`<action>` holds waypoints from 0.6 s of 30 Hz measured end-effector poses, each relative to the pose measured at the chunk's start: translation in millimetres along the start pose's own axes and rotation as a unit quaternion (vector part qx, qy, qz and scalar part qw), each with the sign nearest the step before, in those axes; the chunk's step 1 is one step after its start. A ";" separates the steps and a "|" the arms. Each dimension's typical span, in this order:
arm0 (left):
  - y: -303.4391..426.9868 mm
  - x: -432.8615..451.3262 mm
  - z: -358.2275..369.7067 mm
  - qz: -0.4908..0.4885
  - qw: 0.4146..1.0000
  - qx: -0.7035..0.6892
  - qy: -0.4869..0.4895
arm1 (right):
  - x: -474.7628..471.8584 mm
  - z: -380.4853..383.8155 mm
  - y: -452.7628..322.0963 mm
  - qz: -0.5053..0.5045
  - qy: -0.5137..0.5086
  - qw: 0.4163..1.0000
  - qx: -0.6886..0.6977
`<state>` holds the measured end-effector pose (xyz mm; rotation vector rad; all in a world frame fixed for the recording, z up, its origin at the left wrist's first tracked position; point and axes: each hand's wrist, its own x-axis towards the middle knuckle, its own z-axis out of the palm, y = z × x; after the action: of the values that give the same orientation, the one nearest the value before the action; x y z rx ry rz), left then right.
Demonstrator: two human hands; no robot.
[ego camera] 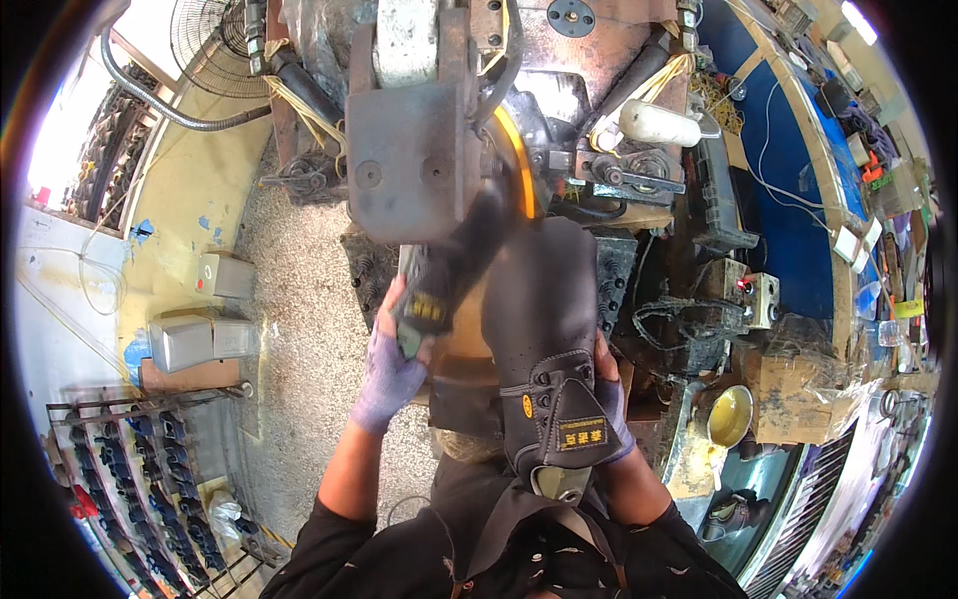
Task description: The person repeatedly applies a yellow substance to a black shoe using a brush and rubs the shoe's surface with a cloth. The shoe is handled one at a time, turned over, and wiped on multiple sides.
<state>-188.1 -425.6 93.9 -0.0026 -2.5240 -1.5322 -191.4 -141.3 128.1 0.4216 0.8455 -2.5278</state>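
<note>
My left hand, in a light purple fingerless glove, grips the heel end of a dark shoe upper on a last; its toe end is blurred and lies under the machine head. In my right hand, gloved alike, is a second black shoe upper on a last, toe pointing away from me, its heel end close to my body. A woven label shows on this upper. A curved orange-yellow strip stands between the machine head and the machine's right side. My right fingers are partly hidden behind the shoe.
Clamp-like fittings and a white cylinder sit on the machine's right side. Farther right are a control box, a yellow bowl and a cardboard box. A rack of shoe parts stands at lower left, a fan at upper left.
</note>
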 end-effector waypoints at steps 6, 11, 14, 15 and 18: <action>2.5 -32.5 -18.0 -0.185 0.965 -0.180 -0.045 | 34.8 24.8 19.7 -0.065 0.037 0.992 -0.101; 35.3 -38.9 13.9 -0.134 0.825 -0.519 -0.179 | 71.8 41.7 32.1 -0.139 0.081 0.971 -0.178; 43.8 -28.5 14.6 -0.167 0.817 -0.523 -0.179 | 88.2 52.8 34.6 -0.141 0.057 0.971 -0.186; 43.7 -23.0 11.3 -0.179 0.809 -0.535 -0.167 | 92.7 56.9 34.2 -0.148 0.064 0.967 -0.197; 38.0 -3.0 2.1 -0.181 0.792 -0.556 -0.178 | 107.0 72.4 33.1 -0.182 0.096 0.949 -0.238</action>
<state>-181.7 -405.7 125.8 0.0316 -1.4267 -3.1787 -277.1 -243.4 123.1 0.3800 1.6958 -2.4995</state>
